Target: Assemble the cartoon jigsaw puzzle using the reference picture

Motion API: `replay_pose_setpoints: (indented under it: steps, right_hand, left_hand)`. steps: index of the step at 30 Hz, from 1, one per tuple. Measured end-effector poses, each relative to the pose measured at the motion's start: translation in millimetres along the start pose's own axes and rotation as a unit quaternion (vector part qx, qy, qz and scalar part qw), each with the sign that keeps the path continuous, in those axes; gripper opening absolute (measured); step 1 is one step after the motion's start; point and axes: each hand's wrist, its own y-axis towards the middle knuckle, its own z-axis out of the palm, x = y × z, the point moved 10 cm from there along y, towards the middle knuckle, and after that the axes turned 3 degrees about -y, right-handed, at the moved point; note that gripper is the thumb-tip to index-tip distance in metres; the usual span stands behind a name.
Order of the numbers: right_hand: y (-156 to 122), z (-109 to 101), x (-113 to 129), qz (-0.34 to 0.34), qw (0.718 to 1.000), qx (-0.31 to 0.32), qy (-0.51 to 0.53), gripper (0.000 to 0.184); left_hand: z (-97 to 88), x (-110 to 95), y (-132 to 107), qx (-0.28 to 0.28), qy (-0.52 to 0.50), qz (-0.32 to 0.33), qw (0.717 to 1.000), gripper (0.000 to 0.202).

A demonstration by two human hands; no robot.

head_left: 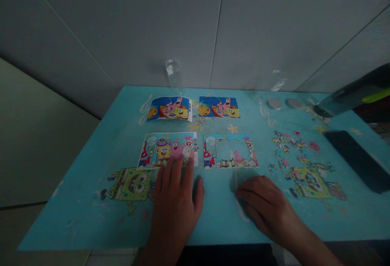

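Note:
My left hand [176, 199] lies flat on the blue cartoon-printed table [91, 201], fingers stretched out, the fingertips resting on the lower edge of a cartoon picture card [161, 149]. My right hand [263, 207] rests palm down with curled fingers just below a partly built jigsaw [230, 151] whose border is joined around a bare middle. What lies under its fingers is hidden. Loose puzzle pieces [286, 142] are scattered to the right.
Two more cartoon pictures [170, 108] [219, 107] lie farther back. A clear glass [173, 73] stands at the back edge, with two round lids [275, 103] to its right. A dark flat object [356, 158] and a bottle [350, 95] sit at the right edge.

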Motion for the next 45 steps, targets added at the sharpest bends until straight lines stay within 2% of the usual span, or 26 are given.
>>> replay_pose_setpoints:
  steps: [9,33,45]
  right_hand:
    - [1.5,0.8,-0.4,-0.002,1.000,-0.002,0.011,0.024]
    - [5.5,3.7,0.3,0.018,1.000,0.014,-0.011,0.020]
    - [4.9,5.6,-0.6,0.018,1.000,0.012,-0.021,0.019]
  left_hand:
    - [-0.9,0.6,1.0,-0.006,-0.002,-0.001,1.000,0.053]
    - [5.6,5.7,2.0,-0.014,-0.009,0.051,0.999,0.058]
    - [7.4,8.4,2.7,-0.017,-0.014,0.047,0.999,0.059]
